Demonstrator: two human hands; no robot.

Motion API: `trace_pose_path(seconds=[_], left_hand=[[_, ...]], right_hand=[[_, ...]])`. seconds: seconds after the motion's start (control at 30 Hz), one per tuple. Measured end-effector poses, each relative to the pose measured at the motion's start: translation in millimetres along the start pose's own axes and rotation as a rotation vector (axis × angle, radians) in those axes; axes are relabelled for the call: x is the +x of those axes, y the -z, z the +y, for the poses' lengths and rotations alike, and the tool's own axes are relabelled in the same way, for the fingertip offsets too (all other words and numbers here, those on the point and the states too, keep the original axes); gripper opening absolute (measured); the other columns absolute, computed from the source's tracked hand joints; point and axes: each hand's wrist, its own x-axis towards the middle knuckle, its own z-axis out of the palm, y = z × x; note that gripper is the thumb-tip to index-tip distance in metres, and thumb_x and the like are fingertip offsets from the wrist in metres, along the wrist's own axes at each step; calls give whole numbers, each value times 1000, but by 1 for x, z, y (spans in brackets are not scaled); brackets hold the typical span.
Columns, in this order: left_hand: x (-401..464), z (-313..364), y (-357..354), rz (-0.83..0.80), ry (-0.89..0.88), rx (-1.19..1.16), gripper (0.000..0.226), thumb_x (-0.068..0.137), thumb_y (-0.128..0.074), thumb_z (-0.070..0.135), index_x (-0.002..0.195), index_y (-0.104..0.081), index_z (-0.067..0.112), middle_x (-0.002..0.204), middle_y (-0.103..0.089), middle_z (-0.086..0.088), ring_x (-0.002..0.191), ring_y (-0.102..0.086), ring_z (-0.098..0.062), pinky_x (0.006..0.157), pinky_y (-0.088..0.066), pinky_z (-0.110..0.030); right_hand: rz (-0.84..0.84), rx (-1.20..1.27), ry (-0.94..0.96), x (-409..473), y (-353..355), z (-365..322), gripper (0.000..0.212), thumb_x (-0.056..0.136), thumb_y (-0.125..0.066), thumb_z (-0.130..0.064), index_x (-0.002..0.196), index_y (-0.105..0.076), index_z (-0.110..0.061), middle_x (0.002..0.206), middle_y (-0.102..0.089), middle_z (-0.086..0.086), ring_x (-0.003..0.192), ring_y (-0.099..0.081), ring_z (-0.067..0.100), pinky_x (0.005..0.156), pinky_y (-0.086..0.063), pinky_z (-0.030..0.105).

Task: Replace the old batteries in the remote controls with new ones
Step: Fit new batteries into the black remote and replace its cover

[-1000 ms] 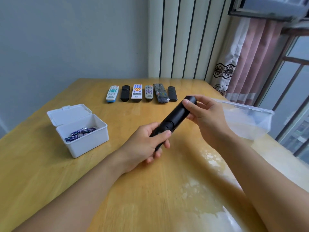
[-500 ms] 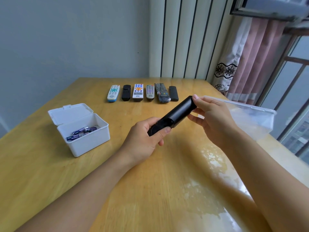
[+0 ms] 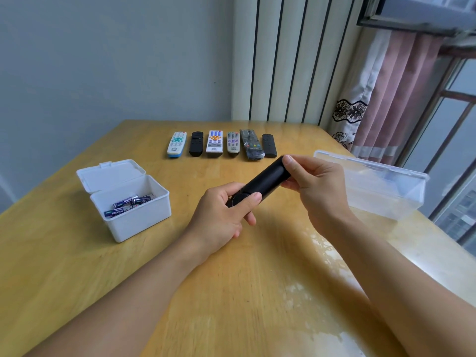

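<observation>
A person holds a black remote (image 3: 262, 185) above the wooden worktop (image 3: 257, 292), left hand (image 3: 221, 215) wrapped round its near end, right hand (image 3: 316, 186) pinching the far end. Its back looks closed, so the battery swap on it appears barely begun. Six more remotes (image 3: 221, 144) lie in a row at the far edge, seemingly untouched. Batteries (image 3: 128, 204) sit in an open white box (image 3: 134, 222) at left; a clear plastic box (image 3: 373, 186) stands at right.

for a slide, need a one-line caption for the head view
Both hands, left and right, hold a black remote above the table, between a box of batteries and six remotes.
</observation>
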Motion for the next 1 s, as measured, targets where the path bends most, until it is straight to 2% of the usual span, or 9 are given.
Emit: trace_pose_path(seconds=[0.2, 0.37, 0.5, 0.67, 0.8, 0.93, 1.0], left_hand=[[-1, -1, 2, 26, -66, 88, 11, 97, -65, 25, 104, -72, 24, 63, -66, -10, 42, -42, -11, 47, -37, -25], [-4, -2, -2, 112, -157, 248, 11, 94, -68, 27, 101, -73, 20, 62, -66, -9, 46, -51, -2, 48, -38, -15], [-5, -3, -3, 142, -169, 249, 12, 92, -70, 28, 100, -72, 19, 62, -66, -9, 48, -54, -1, 48, -39, -13], [-4, -8, 3, 157, -147, 279, 11, 94, -68, 30, 100, -71, 23, 58, -64, -4, 43, -49, -1, 47, -36, -15], [2, 0, 13, 85, -144, 238, 10, 96, -66, 30, 103, -72, 25, 59, -65, -3, 44, -48, -1, 50, -37, -18], [6, 23, 37, 51, -170, 85, 14, 90, -74, 22, 103, -75, 19, 66, -68, -5, 43, -46, -15, 46, -39, -22], [6, 34, 51, 131, -197, 87, 20, 84, -79, 22, 103, -76, 16, 71, -72, 3, 48, -57, -19, 46, -44, -23]], right_hand=[[-8, 15, 22, 0, 2, -2, 4, 88, -76, -13, 91, -78, -12, 77, -76, 5, 68, -68, 19, 67, -57, 32], [46, -234, 182, -9, -4, 3, 9, 92, -73, -18, 96, -76, -26, 80, -77, 0, 64, -72, 18, 68, -62, 37], [37, -247, 191, -14, -10, 4, 15, 94, -71, -19, 98, -74, -32, 83, -78, -3, 69, -74, 14, 73, -62, 40], [0, -178, 114, -14, -11, 8, 20, 93, -72, -16, 113, -76, -14, 90, -78, -8, 78, -75, 11, 80, -62, 33], [-33, -66, 68, -12, -9, 1, 19, 95, -69, -12, 113, -75, -8, 92, -77, 0, 84, -74, 16, 71, -59, 26], [-291, 87, -28, -10, -6, -19, 21, 99, -60, -15, 115, -71, -7, 86, -74, 10, 71, -67, 19, 64, -56, 29], [-301, 130, -3, -14, -13, -33, 18, 97, -61, -10, 112, -70, -4, 86, -75, 14, 70, -69, 21, 65, -58, 27]])
